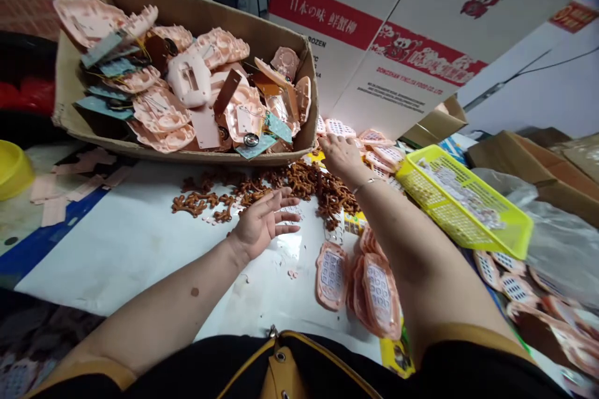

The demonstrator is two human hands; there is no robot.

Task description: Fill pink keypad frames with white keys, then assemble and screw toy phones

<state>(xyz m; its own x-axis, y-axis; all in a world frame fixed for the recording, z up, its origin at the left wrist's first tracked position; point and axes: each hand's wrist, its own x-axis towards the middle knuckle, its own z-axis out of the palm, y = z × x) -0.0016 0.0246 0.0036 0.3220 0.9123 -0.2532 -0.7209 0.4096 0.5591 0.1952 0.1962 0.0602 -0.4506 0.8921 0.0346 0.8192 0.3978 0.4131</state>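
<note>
My left hand (262,224) hovers over the white tabletop with its palm turned sideways and its fingers spread, holding nothing. Just beyond its fingertips lies a heap of small brown bone-shaped plastic parts (304,181). My right hand (344,159) reaches out to the far side, beside the carton's corner, fingers stretched over a pile of pink keypad panels (384,153). Whether its fingertips touch a panel I cannot tell. Nearer my body lie a single pink keypad panel (332,275) and a stack of the same panels (379,293), partly under my right forearm.
An open carton (187,159) full of pink shells with wires and circuit boards stands at the back left. A yellow basket (468,234) with small pale parts sits at the right, above more panels (517,290). Large printed cartons (346,75) rise behind. A yellow bowl (14,168) stands far left.
</note>
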